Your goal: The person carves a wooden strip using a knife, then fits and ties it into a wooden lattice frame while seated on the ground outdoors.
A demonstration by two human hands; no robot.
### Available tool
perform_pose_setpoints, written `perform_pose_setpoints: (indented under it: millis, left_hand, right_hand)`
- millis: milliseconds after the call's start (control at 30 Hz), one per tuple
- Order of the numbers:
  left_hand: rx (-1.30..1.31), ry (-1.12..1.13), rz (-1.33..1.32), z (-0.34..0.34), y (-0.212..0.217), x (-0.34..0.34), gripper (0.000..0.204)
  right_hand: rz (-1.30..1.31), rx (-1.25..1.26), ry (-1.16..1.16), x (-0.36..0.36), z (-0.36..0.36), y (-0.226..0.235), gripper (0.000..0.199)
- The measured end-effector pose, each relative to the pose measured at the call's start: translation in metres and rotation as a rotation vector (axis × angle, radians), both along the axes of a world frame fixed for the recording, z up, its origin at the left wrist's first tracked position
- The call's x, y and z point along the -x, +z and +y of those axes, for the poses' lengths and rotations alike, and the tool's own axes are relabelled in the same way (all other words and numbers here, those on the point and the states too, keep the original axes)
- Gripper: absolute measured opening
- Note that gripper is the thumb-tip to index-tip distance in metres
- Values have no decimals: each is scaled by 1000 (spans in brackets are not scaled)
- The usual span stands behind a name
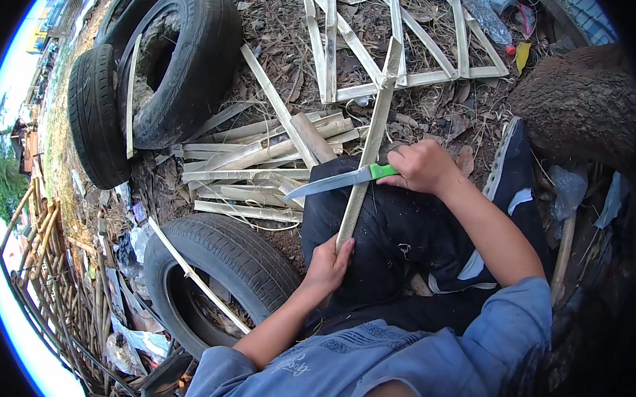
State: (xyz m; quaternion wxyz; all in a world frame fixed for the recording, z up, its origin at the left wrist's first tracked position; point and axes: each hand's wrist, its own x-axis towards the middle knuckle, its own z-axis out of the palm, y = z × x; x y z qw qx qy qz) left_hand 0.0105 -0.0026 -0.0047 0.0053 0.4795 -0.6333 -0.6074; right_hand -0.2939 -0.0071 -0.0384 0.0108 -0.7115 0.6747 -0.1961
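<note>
My left hand (329, 264) is closed round the lower end of a long, pale split bamboo strip (376, 127), which slants up and away from me over my dark trouser leg. In my right hand (423, 166) is a knife (331, 183), gripped by its green handle. Its grey blade points left and lies across the strip at about the middle, above my knee; whether the edge bites into the bamboo I cannot tell. A pile of split bamboo pieces (241, 175) lies on the ground just left of the knee.
A tyre (264, 262) lies at the left with a bamboo strip across it; more tyres (207, 68) stand at the far left. Beyond the knee is a bamboo strip frame (412, 82). A tree trunk (579, 109) rises at the right. Thin poles (56, 284) are heaped at far left.
</note>
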Motion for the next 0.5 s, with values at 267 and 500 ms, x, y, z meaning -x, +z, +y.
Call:
perform_pose_setpoints:
  millis: [267,500]
  left_hand:
    - [-101,6,43,-5,4,0,28]
    - [-276,17,19,-8,10,-3,32]
  right_hand:
    - [67,47,-159,10,-11,-2,49]
    - [-45,-19,-516,32,-3,-4,48]
